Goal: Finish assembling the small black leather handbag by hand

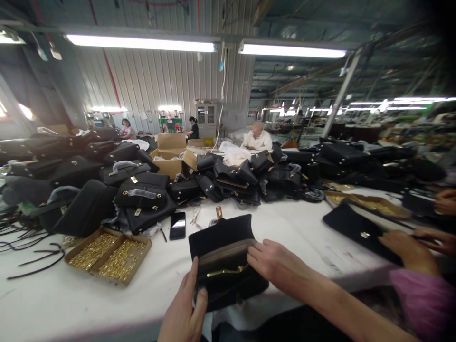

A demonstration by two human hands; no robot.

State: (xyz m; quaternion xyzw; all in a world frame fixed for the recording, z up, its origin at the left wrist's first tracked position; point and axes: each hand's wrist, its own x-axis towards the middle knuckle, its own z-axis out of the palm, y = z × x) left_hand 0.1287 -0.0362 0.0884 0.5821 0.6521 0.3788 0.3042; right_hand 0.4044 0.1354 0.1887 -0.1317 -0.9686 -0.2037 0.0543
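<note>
A black handbag [221, 237] lies open on the white table [107, 304] in front of me, its flap laid back and a gold chain [224, 272] showing inside. My left hand [183, 308] grips the bag's near left edge with the thumb up along its side. The fingers of my right hand [276, 266] rest on the bag's right side, at the opening next to the chain.
A cardboard tray of gold hardware [107, 254] sits at left, a phone [177, 225] beyond the bag. Piles of black handbags [142, 194] cover the far table. A co-worker's hands [409, 249] hold a black bag [356, 230] at right. Other people sit at the back.
</note>
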